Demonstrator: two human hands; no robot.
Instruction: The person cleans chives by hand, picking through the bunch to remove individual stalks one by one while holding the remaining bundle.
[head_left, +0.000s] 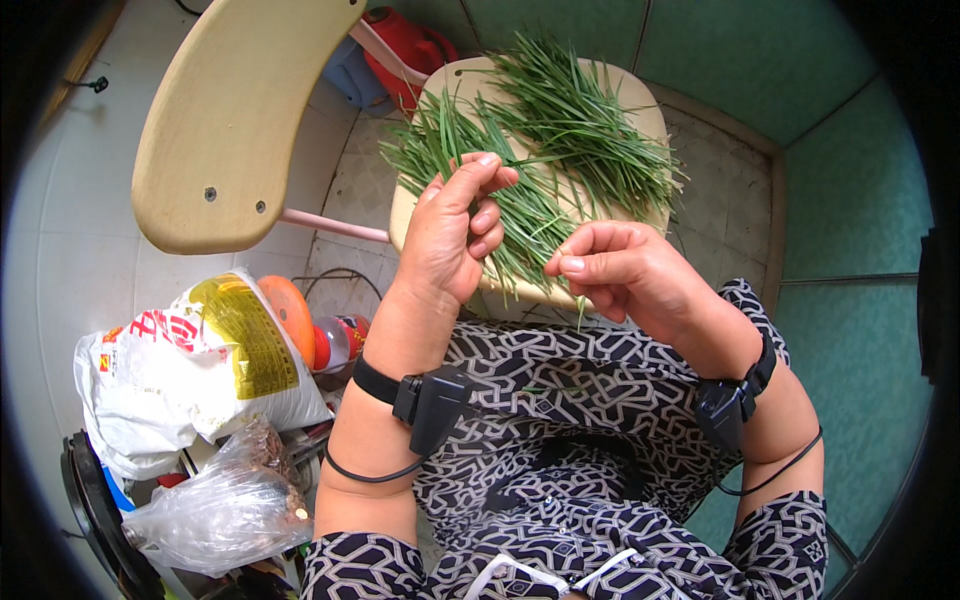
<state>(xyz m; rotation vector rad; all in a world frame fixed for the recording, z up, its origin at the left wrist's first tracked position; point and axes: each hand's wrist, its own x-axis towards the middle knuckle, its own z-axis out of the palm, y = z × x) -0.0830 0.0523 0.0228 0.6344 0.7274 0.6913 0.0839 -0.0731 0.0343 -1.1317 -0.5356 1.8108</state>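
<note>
Two piles of long green leaves, like garlic chives, lie on the cream seat (420, 217) of a chair. One pile (592, 127) is at the back right; the other pile (525, 217) lies at the left and front, partly hidden by my hands. Above this nearer pile, my left hand (457, 217) is raised, thumb and index finger pinched on a thin green leaf, the other fingers curled. At the seat's front edge, my right hand (630, 270) pinches something small and thin between thumb and index finger, seemingly the end of a leaf.
The curved chair back (225, 127) rises at the left. Below it are a white printed sack (180, 367), a clear plastic bag (225, 510), a red-lidded jar (337, 341) and an orange round object (289, 311). A red container (401, 56) stands behind the seat. Green tiled wall (847, 195) borders the right.
</note>
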